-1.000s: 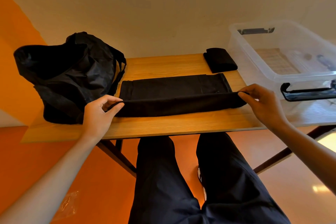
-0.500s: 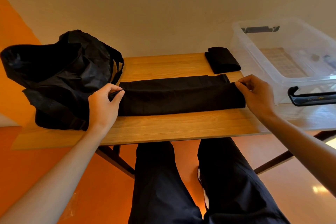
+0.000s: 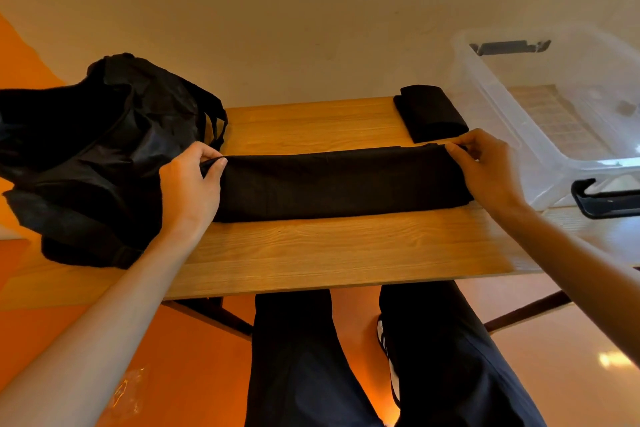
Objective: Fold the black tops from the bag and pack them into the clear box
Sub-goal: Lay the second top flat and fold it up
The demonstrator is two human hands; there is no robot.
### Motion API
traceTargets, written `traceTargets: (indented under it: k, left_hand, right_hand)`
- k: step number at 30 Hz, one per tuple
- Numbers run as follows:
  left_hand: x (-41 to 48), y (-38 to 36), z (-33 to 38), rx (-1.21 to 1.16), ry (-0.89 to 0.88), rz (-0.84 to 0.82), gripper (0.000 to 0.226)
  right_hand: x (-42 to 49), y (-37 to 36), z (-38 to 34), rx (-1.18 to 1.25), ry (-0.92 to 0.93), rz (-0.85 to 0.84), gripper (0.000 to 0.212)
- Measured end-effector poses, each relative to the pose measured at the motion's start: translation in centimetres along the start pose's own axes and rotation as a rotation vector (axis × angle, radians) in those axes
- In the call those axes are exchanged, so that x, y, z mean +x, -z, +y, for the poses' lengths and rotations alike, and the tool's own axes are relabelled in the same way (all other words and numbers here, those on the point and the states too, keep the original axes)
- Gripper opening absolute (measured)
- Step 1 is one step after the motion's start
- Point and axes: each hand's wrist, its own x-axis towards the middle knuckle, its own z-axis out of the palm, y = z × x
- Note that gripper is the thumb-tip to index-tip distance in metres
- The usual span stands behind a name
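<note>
Now, head view: black top (image 3: 339, 184) lies as long folded strip across wooden table (image 3: 329, 253), between black bag (image 3: 86, 156) at left and clear box (image 3: 540, 170) at right. Left hand (image 3: 188, 191) pinches strip's left end, thumb and fingers curled on cloth edge. Right hand (image 3: 485, 170) pinches far corner of right end. Second top (image 3: 433, 113), folded small, sits behind strip, just beside box wall.

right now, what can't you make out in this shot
Head view only:
- black bag: its own dark folds hide whether tops remain inside.
- clear box: cut off by the right edge; contents blurred behind plastic.
- long top: its ends covered by the left hand and right hand pinching it.
</note>
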Motion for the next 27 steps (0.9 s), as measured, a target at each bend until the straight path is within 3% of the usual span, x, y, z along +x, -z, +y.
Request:
traceTargets:
  k: [6, 17, 22, 24, 27]
  left_hand:
    - [1.7, -1.2, -0.5, 0.100, -0.058, 0.002, 0.006]
    - [3.3, -3.8, -1.2, 0.323, -0.106, -0.143, 0.006]
    - [1.3, -4.9, 1.6, 0.441, -0.358, -0.183, 0.035]
    - [-0.2, -6.0, 3.7, 0.413, -0.342, -0.372, 0.056]
    - [-2.0, -8.0, 5.0, 0.461, -0.278, -0.539, 0.077]
  right_hand:
    - [2.8, -1.6, 0.2, -0.043, -0.041, -0.029, 0.003]
    - [4.4, -3.0, 0.2, -0.180, -0.115, -0.039, 0.017]
    - [2.0, -4.0, -2.8, -0.525, 0.217, -0.021, 0.039]
    - [0.3, -5.5, -5.1, -0.546, 0.322, -0.151, 0.051]
    - [-1.5, -8.8, -7.0, -0.658, 0.315, -0.369, 0.069]
